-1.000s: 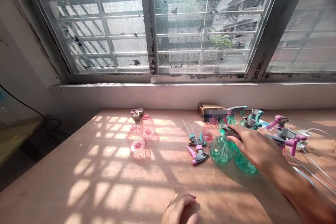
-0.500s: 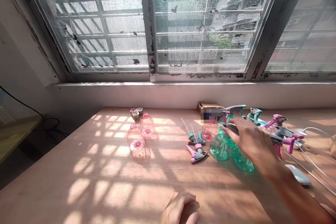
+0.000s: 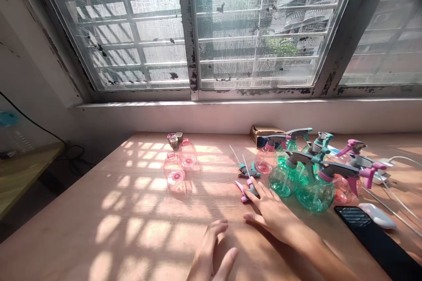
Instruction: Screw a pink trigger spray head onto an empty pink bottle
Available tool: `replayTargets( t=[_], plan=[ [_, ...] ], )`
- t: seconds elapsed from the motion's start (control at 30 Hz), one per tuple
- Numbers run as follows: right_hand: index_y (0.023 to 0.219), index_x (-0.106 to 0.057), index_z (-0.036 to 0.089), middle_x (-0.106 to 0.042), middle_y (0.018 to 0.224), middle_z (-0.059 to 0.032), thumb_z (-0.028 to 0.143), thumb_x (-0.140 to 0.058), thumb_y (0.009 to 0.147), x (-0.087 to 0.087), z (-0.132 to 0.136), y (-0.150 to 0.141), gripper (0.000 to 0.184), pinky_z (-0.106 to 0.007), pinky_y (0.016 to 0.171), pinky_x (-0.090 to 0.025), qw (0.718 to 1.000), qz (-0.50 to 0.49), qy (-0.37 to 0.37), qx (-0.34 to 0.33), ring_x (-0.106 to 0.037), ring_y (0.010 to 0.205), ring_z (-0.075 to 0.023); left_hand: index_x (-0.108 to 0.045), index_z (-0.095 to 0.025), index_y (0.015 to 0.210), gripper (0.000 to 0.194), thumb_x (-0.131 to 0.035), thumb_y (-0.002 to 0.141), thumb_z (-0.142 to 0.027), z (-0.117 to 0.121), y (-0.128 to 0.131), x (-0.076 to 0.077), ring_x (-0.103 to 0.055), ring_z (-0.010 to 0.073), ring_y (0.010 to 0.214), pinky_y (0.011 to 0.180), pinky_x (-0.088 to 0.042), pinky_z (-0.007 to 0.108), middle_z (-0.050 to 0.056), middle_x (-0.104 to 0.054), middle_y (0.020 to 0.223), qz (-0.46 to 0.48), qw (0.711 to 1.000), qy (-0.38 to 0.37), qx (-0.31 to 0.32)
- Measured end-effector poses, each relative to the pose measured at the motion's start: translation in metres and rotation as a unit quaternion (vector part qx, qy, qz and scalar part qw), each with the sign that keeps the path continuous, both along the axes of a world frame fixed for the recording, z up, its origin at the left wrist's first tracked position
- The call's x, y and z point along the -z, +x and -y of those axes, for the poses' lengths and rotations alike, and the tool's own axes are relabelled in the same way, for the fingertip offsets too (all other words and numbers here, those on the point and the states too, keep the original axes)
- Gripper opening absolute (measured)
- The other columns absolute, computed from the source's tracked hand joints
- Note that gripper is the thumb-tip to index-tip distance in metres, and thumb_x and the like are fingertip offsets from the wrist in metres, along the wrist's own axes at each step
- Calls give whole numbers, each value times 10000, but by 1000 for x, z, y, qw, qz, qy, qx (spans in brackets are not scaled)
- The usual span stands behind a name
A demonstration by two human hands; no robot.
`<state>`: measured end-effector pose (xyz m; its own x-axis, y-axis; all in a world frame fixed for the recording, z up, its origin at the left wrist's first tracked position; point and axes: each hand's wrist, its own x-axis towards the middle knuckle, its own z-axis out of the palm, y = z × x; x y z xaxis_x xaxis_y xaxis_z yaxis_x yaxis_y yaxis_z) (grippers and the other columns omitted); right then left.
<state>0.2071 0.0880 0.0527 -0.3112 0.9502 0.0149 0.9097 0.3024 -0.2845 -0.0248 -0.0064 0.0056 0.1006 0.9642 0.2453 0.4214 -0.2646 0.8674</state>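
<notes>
My right hand [image 3: 272, 213] reaches over a loose pink-and-grey spray head [image 3: 245, 196], its fingertips on or just above it and its thumb apart; contact is hard to judge. A thin clear tube sticks up from that head. A teal-and-grey spray head [image 3: 248, 170] lies just behind it. Low in the middle of the view, my left hand [image 3: 211, 250] rests near the tabletop with nothing in it, thumb and fingers apart. Right of my right hand stand several green spray bottles [image 3: 283, 181] with heads fitted. Two pink bottles [image 3: 174, 170] without heads stand on the left.
Small square brownish pieces [image 3: 173, 141] sit behind the headless bottles. A cardboard box [image 3: 263, 134] is by the wall. At right lie a black phone [image 3: 362, 230], a white rounded case [image 3: 377, 216] and white cables [image 3: 398, 191]. A window [image 3: 257, 30] spans the back.
My right hand has left the green bottles and moved left and toward me to the pink-and-grey spray head. My left hand has shifted slightly left and forward, and its fingers show more.
</notes>
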Motion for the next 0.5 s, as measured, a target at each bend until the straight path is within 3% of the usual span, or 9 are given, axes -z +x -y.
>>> replayTargets(
  t=[0.07, 0.17, 0.27, 0.37, 0.43, 0.5],
  plan=[
    [1647, -460, 349, -388, 1753, -123, 335, -792, 930, -2, 17, 5, 790, -623, 1274, -356, 999, -14, -27, -10, -354, 1603, -422, -526, -289, 1484, 449, -535, 1063, -443, -13, -24, -21, -544, 309, 1516, 1194, -528, 475, 129, -577, 1610, -30, 999, -11, -26],
    [1687, -361, 385, -274, 1799, -78, 434, -671, 1014, -2, 45, 12, 743, -602, 1325, -228, 993, -68, -94, -38, -181, 1662, -357, -409, -206, 1570, 672, -618, 995, -484, -49, -71, -57, -392, 401, 1598, 1299, -318, 639, 214, -481, 1660, -153, 979, 83, -110],
    [1638, -469, 418, -350, 1778, -64, 399, -659, 1004, 19, 64, 17, 662, -643, 1302, -276, 988, -93, -109, -60, -261, 1644, -386, -325, -203, 1610, 843, -665, 941, -586, -93, -111, -80, -334, 449, 1607, 1267, -319, 690, 236, -416, 1680, -157, 966, 83, -187],
    [1441, -703, 424, -539, 1678, -55, 288, -691, 952, 59, 74, 19, 508, -578, 1256, -420, 991, -128, -16, -33, -489, 1544, -379, -264, -131, 1610, 1017, -730, 857, -632, -134, -127, -87, -344, 462, 1588, 1276, -298, 656, 284, -392, 1670, -143, 962, 88, -215],
    [1482, -666, 361, -524, 1679, -106, 318, -743, 914, 84, 77, 20, 576, -545, 1210, -490, 987, -149, 49, 33, -520, 1516, -398, -385, -133, 1547, 932, -755, 839, -614, -152, -126, -84, -312, 504, 1581, 1267, -266, 688, 268, -439, 1638, -150, 963, 79, -209],
    [1540, -597, 337, -532, 1658, -137, 428, -752, 922, 99, 78, 21, 643, -576, 1172, -523, 983, -153, 65, 82, -540, 1493, -423, -481, -135, 1458, 848, -800, 804, -571, -159, -120, -78, -431, 522, 1493, 1221, -326, 703, 248, -562, 1509, -145, 966, 65, -202]
  ],
)
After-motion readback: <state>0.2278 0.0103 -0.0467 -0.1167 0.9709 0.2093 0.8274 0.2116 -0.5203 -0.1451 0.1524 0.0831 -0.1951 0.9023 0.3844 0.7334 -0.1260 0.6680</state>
